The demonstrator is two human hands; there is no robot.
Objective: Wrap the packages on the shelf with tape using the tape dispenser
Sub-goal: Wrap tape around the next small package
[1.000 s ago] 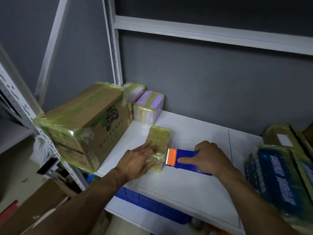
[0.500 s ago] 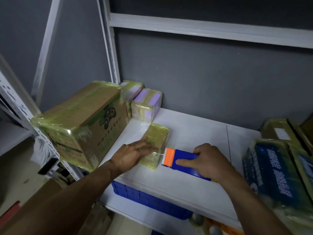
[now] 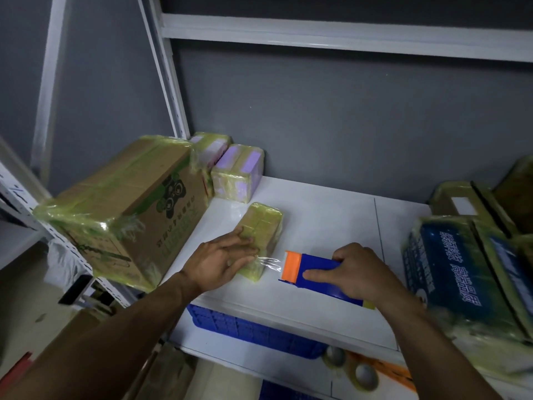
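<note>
On the shelf (image 3: 317,215), the small package (image 3: 264,223) lies left of centre near the front edge, its long side running front to back. The left hand (image 3: 222,258) rests flat on its near end. Just to its right, apart from it, the tape dispenser (image 3: 314,269) sits under the gripping right hand (image 3: 360,272), and a strip of tape (image 3: 268,262) spans the gap between the two. A large carton (image 3: 127,209) sits at the left edge, reaching past it. Two packages (image 3: 239,174) stand in the back left corner. More packages (image 3: 461,272) crowd the right edge. Below the front edge, a crate (image 3: 253,327) and tape rolls (image 3: 364,376) lie on the lower shelf (image 3: 274,368).
</note>
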